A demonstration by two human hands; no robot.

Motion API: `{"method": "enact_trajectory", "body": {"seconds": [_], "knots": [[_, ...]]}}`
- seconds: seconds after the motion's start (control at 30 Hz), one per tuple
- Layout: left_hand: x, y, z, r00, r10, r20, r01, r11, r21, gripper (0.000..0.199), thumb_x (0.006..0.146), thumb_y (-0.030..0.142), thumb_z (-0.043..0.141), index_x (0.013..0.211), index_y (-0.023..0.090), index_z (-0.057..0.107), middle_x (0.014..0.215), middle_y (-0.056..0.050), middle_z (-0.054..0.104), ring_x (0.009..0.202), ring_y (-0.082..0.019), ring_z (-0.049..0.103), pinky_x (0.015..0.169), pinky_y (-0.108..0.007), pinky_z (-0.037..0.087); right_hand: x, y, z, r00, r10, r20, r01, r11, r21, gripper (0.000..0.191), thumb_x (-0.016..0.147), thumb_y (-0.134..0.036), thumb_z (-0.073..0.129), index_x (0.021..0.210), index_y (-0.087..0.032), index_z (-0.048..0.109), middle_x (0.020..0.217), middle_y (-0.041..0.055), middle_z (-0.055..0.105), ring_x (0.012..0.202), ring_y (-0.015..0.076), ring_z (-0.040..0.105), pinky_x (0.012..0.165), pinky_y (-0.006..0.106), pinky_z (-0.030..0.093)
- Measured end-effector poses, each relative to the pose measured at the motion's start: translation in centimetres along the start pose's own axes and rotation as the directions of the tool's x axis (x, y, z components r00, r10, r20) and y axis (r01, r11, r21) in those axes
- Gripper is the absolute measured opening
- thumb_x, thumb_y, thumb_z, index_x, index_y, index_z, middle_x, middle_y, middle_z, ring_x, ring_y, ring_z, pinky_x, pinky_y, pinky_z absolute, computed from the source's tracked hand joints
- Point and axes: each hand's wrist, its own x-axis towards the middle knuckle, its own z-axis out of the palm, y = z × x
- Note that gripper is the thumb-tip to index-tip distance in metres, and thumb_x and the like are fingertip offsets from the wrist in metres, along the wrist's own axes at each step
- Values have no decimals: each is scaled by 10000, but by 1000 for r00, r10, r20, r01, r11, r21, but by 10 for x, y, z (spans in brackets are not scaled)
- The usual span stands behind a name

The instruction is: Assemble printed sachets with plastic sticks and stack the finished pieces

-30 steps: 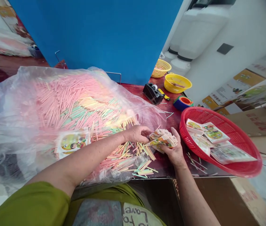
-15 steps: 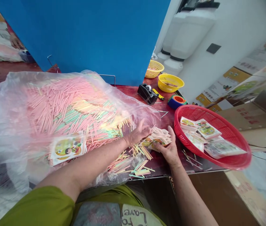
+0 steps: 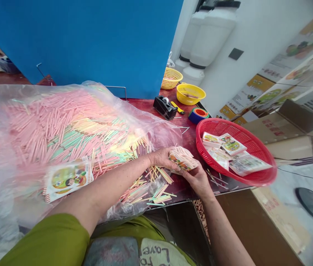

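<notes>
A small printed packet [image 3: 183,158] with a wavy, striped edge is held between both hands near the table's front edge. My left hand [image 3: 164,158] grips its left side, fingers closed. On its right and lower side, my right hand [image 3: 198,178] is closed round it. Left of the hands, a large heap of pink, yellow and green sticks [image 3: 62,122] lies on clear plastic sheeting. Loose yellow and green sticks [image 3: 160,195] lie just below my left hand. Another printed packet [image 3: 69,178] with a cartoon figure rests on the plastic at the left.
A red basket [image 3: 267,162] at the right holds several packets. Behind it are tape rolls [image 3: 198,115], a yellow cutter [image 3: 177,108], a black tape dispenser [image 3: 164,107] and yellow baskets [image 3: 191,94]. A blue panel [image 3: 90,44] stands at the back.
My left hand has moved from beside the packet to a grip on it. The packet is now tilted up between both hands. The view has shifted slightly, so the surroundings appear further left.
</notes>
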Motion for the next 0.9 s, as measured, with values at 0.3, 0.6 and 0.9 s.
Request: {"method": "enact_trajectory", "body": {"seconds": [0.3,0.6,0.9], "knots": [[-1,13,-1,1000,5,1,-5,998,-56,581,556,356,804,1057,134,613,1019,-82,657,929,-187,608,885,-326,448,-12,5,3,977,-91,-194,70,991,-115,364,672,-319,725,978,-195,571,1003,58,660,908,213,623,883,444,479],[-13,12,-8,995,12,-101,-12,1000,2,484,616,307,769,1027,101,617,965,-94,668,861,-185,621,856,-337,470,-8,-1,-9,922,-112,-371,112,993,-22,411,666,-278,727,1019,-202,532,979,40,648,864,197,627,841,457,489],[-26,30,7,989,31,-147,-21,997,73,571,592,180,752,1123,143,546,1149,-112,585,1009,-210,573,903,-349,453,54,-41,35,887,-439,-142,376,867,-327,184,774,-303,607,899,-172,641,887,44,670,827,192,618,829,402,493]]}}
